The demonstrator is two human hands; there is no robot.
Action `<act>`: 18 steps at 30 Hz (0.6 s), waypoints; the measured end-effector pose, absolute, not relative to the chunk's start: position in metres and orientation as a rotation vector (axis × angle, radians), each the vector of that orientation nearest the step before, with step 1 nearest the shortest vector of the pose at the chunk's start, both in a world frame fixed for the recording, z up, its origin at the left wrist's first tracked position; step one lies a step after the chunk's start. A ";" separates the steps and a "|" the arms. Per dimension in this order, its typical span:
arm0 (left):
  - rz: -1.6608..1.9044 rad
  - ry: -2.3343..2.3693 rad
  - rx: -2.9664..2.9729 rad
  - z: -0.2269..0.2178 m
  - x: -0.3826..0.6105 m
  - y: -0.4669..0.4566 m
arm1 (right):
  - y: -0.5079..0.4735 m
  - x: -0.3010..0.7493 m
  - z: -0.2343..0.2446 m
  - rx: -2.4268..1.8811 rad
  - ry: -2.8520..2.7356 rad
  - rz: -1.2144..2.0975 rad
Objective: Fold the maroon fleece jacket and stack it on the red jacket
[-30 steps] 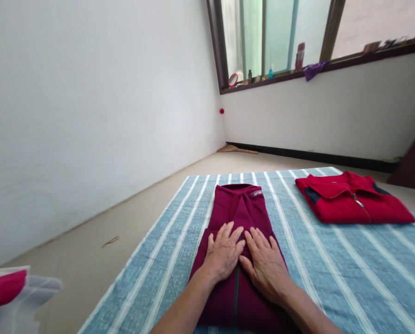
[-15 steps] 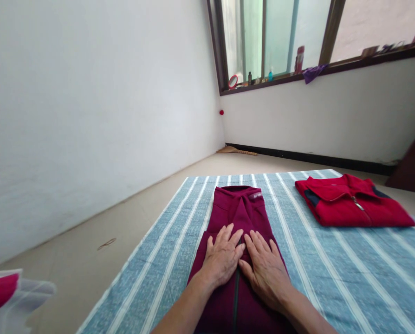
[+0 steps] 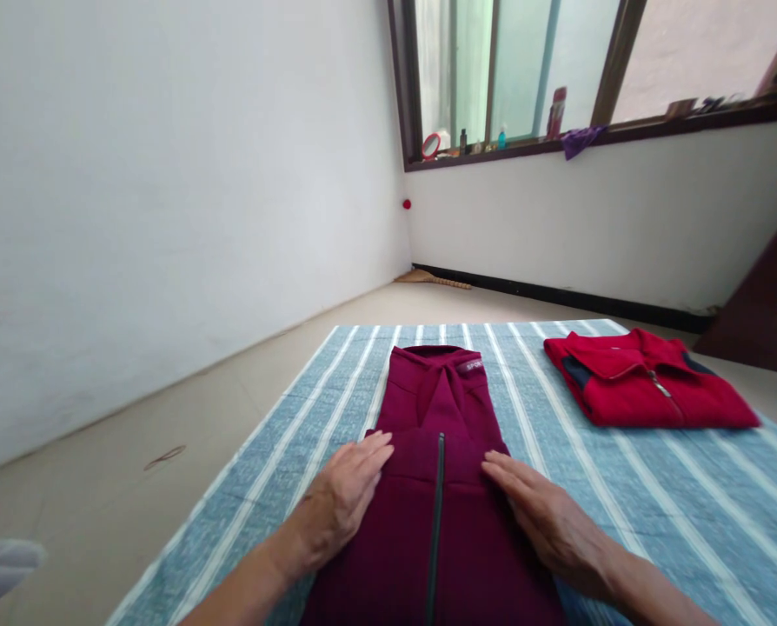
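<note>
Burgundy garment (image 3: 388, 556), flat, with dark central zip (image 3: 436, 513)

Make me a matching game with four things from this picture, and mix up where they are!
1. maroon garment
2. red jacket
3. purple cloth
4. broom

A. hanging over the window sill
B. on the striped sheet, untouched
C. on the floor
D. touched by the left hand and right hand

Pairs: 1-D, 2-B, 3-A, 4-C

A maroon garment (image 3: 470, 522) lies folded, zip (image 3: 436, 522) upward; lettering (image 3: 474, 366) perhaps "SPORT".
</note>
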State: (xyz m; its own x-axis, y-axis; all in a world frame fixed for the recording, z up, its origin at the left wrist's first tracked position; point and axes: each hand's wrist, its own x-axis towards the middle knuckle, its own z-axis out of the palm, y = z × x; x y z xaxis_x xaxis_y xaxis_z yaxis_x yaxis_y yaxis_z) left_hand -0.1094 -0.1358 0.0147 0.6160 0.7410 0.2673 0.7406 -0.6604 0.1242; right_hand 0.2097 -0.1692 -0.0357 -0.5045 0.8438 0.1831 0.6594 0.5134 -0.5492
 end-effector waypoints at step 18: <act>0.262 1.044 2.961 -0.006 -0.157 -0.117 | -0.161 0.250 -0.021 -1.059 -2.712 0.644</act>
State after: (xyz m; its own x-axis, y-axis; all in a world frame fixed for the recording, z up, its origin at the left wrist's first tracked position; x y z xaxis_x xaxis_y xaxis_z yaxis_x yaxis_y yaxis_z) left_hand -0.1575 -0.1170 -0.0055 0.7665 0.6222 0.1589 0.6237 -0.7803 0.0469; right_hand 0.2501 -0.1614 -0.0210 -0.7366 0.6762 -0.0081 0.6077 0.6566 -0.4467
